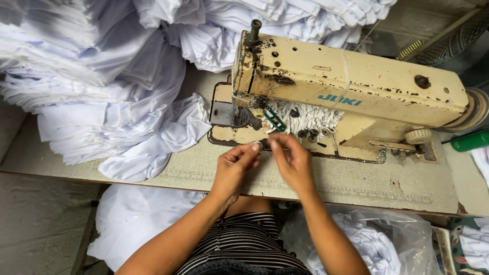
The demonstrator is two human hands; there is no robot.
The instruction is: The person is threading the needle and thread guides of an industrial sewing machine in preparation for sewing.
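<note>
Left hand [235, 165] and right hand [294, 162] at frame centre, fingertips pinched, nearly meeting over bench [356, 181]. What they pinch too fine to tell, perhaps thread. Just above, small green scissors [275, 120] lying on bed of sewing machine [351, 86]: cream metal body, paint chipped, rust-spotted, boxy arm running toward right of frame. White ribbed scraps [305, 116] under arm. Bench surface pale, woven-textured. White cloth heap [102, 86] in soft crumpled folds, upper left. Clear plastic bag [377, 239] with white cloth, lower right.
</note>
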